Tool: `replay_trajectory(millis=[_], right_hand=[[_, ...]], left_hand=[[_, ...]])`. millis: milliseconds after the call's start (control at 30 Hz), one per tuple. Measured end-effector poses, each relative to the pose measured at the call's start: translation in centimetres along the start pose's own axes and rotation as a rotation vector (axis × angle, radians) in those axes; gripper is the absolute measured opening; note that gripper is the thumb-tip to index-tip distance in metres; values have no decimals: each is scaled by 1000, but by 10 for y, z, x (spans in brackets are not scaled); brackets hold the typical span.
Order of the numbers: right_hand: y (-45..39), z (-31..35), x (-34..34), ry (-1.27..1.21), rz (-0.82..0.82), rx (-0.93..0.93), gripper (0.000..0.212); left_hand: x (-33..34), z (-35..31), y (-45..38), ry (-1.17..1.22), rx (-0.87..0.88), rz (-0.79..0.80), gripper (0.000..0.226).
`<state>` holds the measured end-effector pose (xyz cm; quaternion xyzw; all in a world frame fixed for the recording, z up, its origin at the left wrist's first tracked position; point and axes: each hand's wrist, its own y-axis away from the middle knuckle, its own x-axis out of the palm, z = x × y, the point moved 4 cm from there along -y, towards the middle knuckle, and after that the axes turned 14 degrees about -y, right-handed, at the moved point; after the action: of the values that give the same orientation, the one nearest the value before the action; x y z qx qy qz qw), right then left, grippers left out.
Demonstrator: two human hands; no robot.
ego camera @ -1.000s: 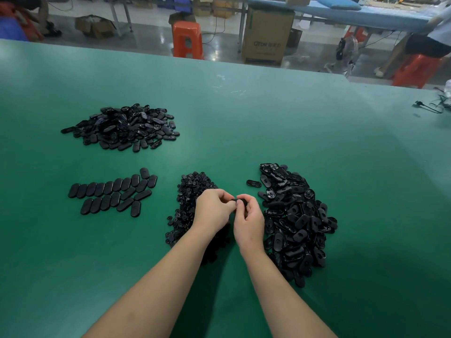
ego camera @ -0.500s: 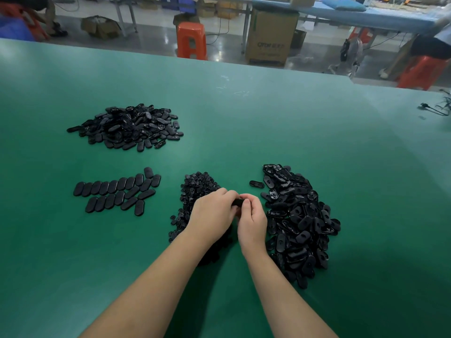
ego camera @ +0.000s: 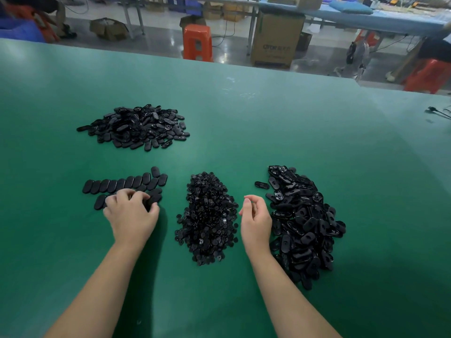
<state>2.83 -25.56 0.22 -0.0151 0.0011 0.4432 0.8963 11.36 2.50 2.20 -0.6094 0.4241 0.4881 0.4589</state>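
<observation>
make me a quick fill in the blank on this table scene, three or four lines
The left hand touches oval pieces laid out in neat ___.
The right hand, fingers loosely curled, holds ___.
The table top is ___.
The pile of small parts lies ___ the two hands.
Missing words: rows; nothing; green; between.
</observation>
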Motion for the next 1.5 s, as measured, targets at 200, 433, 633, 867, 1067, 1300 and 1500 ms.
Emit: replay_trajectory(millis=[200,433,633,867,1067,1300,1500], right_hand=[[0,-1,0,8,4,2,11],[1,0,1,30,2,-5,13],[1,0,2,35,18,-12,14],[2,1,3,55,16,-18,14],[3,2,4,60,21,-19,14],[1,1,-3,-9,-111,7,10],[0,5,-7,-67,-231,-20,14]], left_hand=[[6,-3,-9,42,119,-23,60],[36,-32,-26,-161,325,173,62],[40,-36,-38,-216,355,294,62],[36,-13,-42,-257,285,307,62],[13,-29,-39,-192,282,139,59],[-38,-146,-11,217,646,-62,27],[-21,-244,35,-72,1030,117,46]])
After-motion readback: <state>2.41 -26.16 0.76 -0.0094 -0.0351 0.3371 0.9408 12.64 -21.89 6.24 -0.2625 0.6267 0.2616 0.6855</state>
